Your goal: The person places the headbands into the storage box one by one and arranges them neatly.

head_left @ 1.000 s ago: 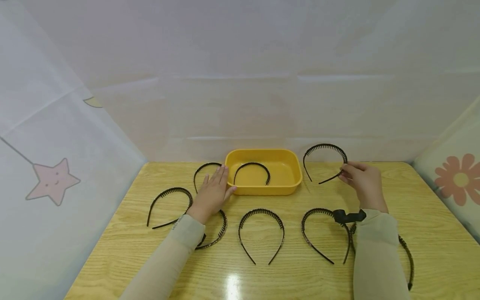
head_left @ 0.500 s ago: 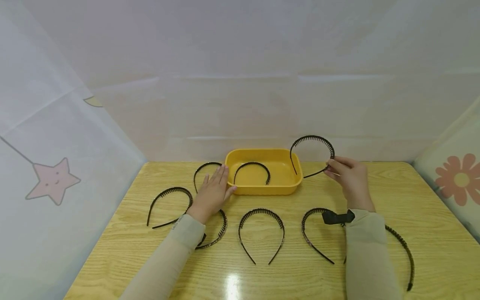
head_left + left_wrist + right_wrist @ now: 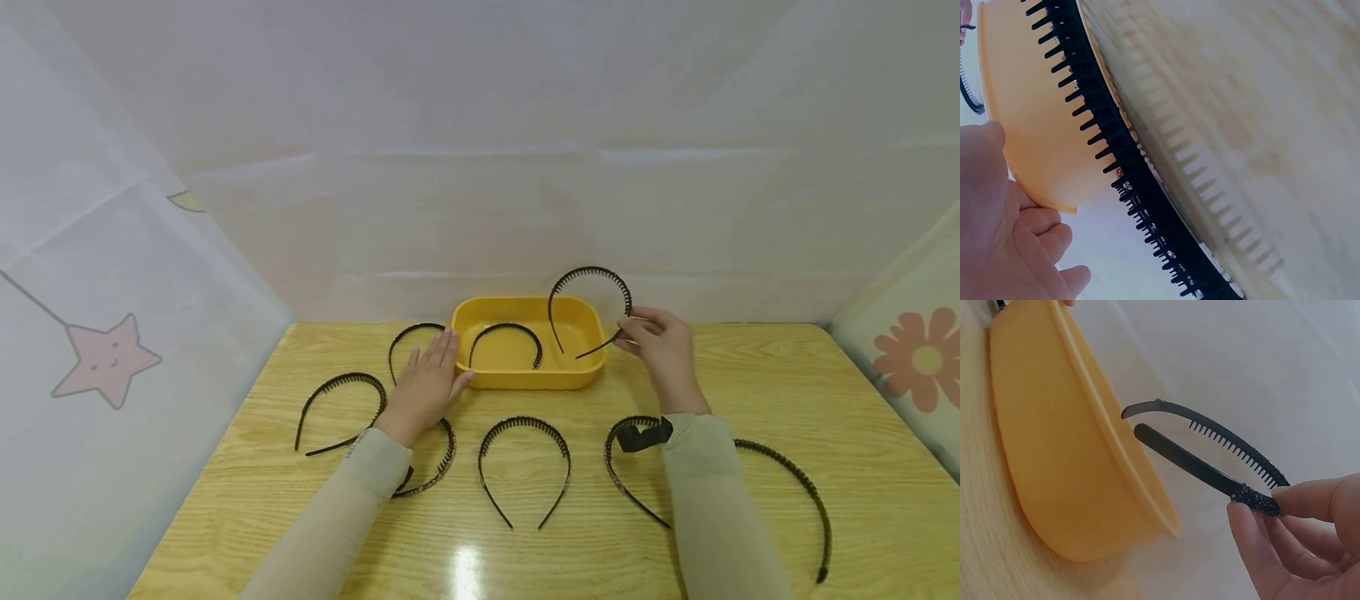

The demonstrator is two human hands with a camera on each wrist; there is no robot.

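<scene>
My right hand (image 3: 654,346) pinches a black toothed headband (image 3: 589,269) by one arm, near the right end of a yellow basin (image 3: 525,381). In the right wrist view, thumb and fingers grip the headband's beaded part (image 3: 1257,501), and both tips point toward the basin's rim. Another headband (image 3: 510,326) lies inside the basin. My left hand (image 3: 422,390) rests against the basin's left end with its fingers extended. Close to that hand, a toothed headband (image 3: 1107,125) crosses the left wrist view.
Several more headbands lie on the wooden table: one at the far left (image 3: 341,382), one in front of the basin (image 3: 523,422), one at right (image 3: 611,458) and one partly under the right sleeve (image 3: 813,492). A pale cloth wall (image 3: 480,208) stands behind the table.
My right hand has moved left with the headband, from beside the basin to over its right part. The left hand has stayed at the basin's left end.
</scene>
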